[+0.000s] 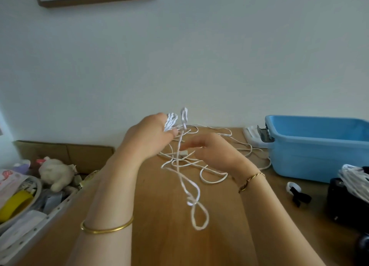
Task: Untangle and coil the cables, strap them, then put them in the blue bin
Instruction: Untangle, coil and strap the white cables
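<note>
The left hand [151,137] is gripping a few loops of the cable [191,202] and is holding them up above the worktop [163,235]. The right hand [213,153] is reaching into the tangle, but it is blurred and I cannot tell if it is pinching a strand. The rest of the cable is lying knotted near the bin [311,157]. I judge that the untangling is only starting, and that coiling, strapping and binning are all left.

Plush toy [57,172] left (near yellow tape roll [15,204]); framed picture [99,0] above.
</note>
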Demonstrator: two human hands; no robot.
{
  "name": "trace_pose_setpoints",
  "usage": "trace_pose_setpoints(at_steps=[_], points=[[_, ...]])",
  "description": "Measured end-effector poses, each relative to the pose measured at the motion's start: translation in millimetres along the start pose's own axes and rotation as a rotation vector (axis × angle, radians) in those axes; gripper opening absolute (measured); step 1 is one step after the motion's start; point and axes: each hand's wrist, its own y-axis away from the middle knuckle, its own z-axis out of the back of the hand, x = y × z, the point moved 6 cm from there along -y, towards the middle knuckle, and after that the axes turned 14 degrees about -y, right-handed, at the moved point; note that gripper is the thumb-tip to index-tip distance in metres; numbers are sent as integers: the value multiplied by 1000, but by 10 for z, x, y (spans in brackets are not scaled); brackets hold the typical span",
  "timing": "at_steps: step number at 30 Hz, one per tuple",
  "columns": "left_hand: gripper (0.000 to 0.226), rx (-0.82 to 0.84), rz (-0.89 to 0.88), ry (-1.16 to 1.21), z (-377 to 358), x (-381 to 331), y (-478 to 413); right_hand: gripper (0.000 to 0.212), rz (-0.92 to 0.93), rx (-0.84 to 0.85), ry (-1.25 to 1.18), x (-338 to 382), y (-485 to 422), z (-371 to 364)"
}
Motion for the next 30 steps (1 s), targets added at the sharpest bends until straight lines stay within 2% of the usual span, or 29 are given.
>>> trace_pose_setpoints(at_steps=[2,5,7,10,13,15,17,19,22,27,30], points=[[23,-15,3,-27,13,-19,13,40,68,50,-306,142,23,-67],[24,-55,22,-91,55,-31,32,33,-28,90,-632,120,-3,-129],[28,-46,24,-135,35,-57,30,25,-75,120,-749,131,-18,-179],[23,-16,18,-159,-9,-103,32,9,-82,63,-749,137,-20,-201],[31,48,15,-142,-59,-85,38,20,-18,-191,-555,71,-34,4],[38,115,17,-66,-71,-38,64,28,7,-358,-545,-3,-11,193],[35,241,-4,112,-83,8,127,30,-8,-493,-671,-113,43,363],[20,423,-52,412,-85,3,236,30,-41,-604,-819,-232,106,490],[16,599,-173,772,-47,-56,350,31,-118,-710,-863,-381,171,552],[20,733,-212,1315,-59,-114,287,37,-217,-704,-817,-537,146,468],[27,1013,-302,1789,-82,-162,206,41,-269,-573,-726,-548,106,382]])
